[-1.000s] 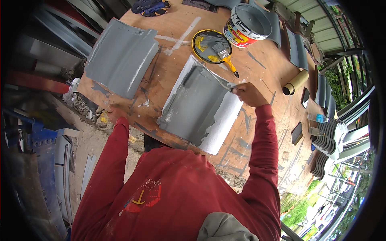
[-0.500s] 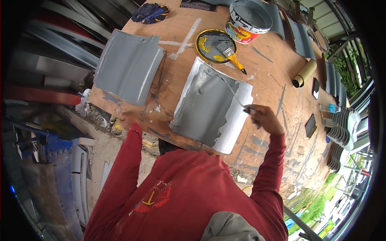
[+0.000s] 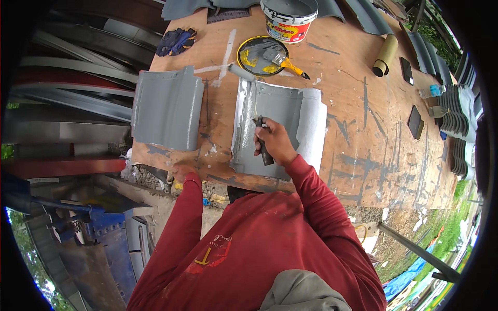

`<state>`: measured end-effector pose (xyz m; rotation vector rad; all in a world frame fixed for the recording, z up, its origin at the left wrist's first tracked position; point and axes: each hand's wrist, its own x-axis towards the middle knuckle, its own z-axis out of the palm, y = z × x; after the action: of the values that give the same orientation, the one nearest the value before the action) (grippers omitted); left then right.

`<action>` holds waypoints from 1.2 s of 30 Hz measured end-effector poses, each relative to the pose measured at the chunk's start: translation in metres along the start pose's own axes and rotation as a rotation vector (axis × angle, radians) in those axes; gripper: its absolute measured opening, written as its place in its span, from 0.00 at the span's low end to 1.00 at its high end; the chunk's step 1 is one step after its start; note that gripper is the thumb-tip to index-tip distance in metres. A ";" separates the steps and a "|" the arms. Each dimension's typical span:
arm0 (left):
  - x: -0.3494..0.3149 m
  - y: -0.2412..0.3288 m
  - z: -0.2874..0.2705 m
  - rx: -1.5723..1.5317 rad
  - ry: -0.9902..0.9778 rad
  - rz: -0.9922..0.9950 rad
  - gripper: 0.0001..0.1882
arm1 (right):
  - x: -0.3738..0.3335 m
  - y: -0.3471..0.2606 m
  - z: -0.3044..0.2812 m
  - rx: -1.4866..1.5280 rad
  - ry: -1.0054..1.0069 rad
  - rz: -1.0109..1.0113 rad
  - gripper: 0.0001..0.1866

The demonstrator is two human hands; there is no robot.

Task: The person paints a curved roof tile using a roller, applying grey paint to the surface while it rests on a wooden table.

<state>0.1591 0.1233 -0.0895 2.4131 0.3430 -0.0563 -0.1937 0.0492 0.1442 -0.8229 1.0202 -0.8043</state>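
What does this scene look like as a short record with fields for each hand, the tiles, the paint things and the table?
right hand: grips a dark-handled brush, bristles on the near tile
left hand: rests on the table's near edge
near tile: grey, partly painted, right strip still pale
far tile: grey all over, lying to the left, untouched
paint bucket: open, grey paint inside
lid: yellow-rimmed, a second brush lying across it
gloves: blue, at the far left corner
table: plywood, streaked with grey paint

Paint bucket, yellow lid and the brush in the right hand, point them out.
paint bucket (image 3: 288, 22), head view, printed side wall
yellow lid (image 3: 248, 58), head view, left rim
brush (image 3: 264, 150), head view, dark handle below the fingers
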 end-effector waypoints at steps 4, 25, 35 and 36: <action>0.004 -0.007 -0.006 -0.081 -0.019 0.042 0.37 | -0.017 -0.006 0.002 -0.002 -0.037 0.050 0.11; -0.005 0.001 -0.007 -0.127 -0.101 0.017 0.37 | -0.023 -0.003 -0.002 -0.912 0.438 -0.474 0.26; -0.017 0.015 -0.014 -0.056 -0.041 -0.062 0.38 | -0.064 -0.023 -0.003 -1.015 0.496 -0.611 0.30; -0.018 0.014 -0.013 -0.042 -0.044 -0.065 0.37 | -0.064 -0.019 -0.006 -1.016 0.487 -0.596 0.32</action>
<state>0.1448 0.1174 -0.0679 2.3551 0.3990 -0.1303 -0.2224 0.0949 0.1837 -1.9217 1.6899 -1.0036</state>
